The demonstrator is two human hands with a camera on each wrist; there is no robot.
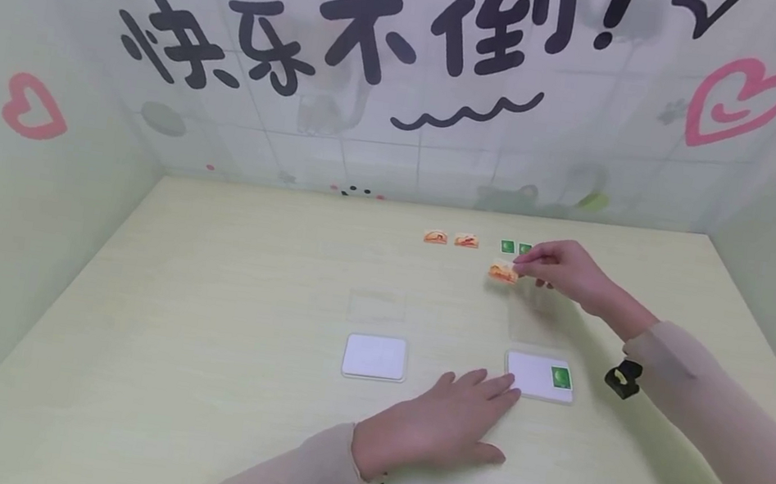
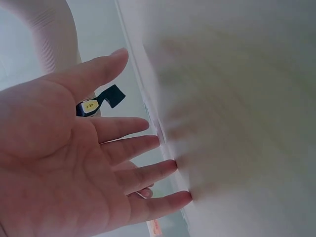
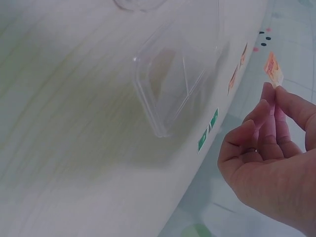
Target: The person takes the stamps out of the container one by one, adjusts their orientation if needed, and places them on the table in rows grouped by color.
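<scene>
My right hand (image 1: 572, 274) pinches a small orange-and-white sticker (image 1: 501, 273) between thumb and fingertips, raised above the back of the table. In the right wrist view the sticker (image 3: 273, 69) sticks up from the fingertips. My left hand (image 1: 440, 425) lies palm down with fingers spread, its fingertips at the left edge of a white card (image 1: 531, 368). A green sticker (image 1: 562, 378) sits on that card's right side. Seen from the left wrist, the fingers (image 2: 148, 177) are straight and reach the table surface.
Two orange stickers (image 1: 467, 241) and two green ones (image 1: 507, 246) lie in a row at the back. A second white card (image 1: 375, 357) lies to the left in a clear case. Clear plastic lids (image 1: 377, 305) (image 3: 175, 74) stand behind the cards. Walls border the table.
</scene>
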